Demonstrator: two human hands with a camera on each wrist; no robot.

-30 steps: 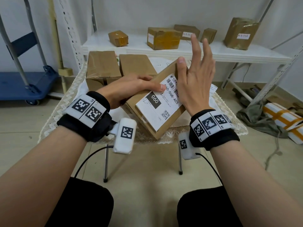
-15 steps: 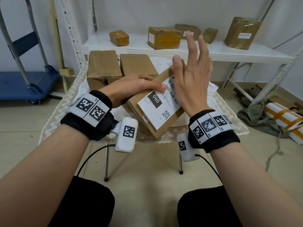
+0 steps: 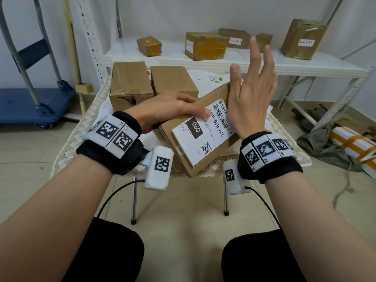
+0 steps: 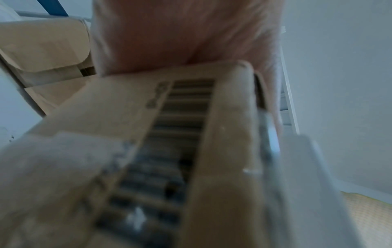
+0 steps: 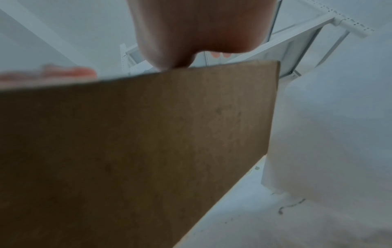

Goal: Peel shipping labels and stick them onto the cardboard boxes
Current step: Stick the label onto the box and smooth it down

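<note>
A tilted cardboard box sits at the front of the small table, with a white shipping label reading 060 stuck on its top face. My left hand grips the box's upper left edge, one fingertip on the label. My right hand is open; the heel of its palm rests on the label's barcode end, fingers and thumb lifted straight up. The left wrist view is blurred and shows the box and barcode under the palm. The right wrist view shows the box's plain side below the palm.
Two more brown boxes stand behind on the lace-edged tablecloth. White sheets lie to the right. A white shelf behind holds several parcels. A blue trolley stands left; cloth lies on the floor right.
My right hand has slid down the label toward me, and its thumb has come off the box's far corner. The left hand keeps its hold.
</note>
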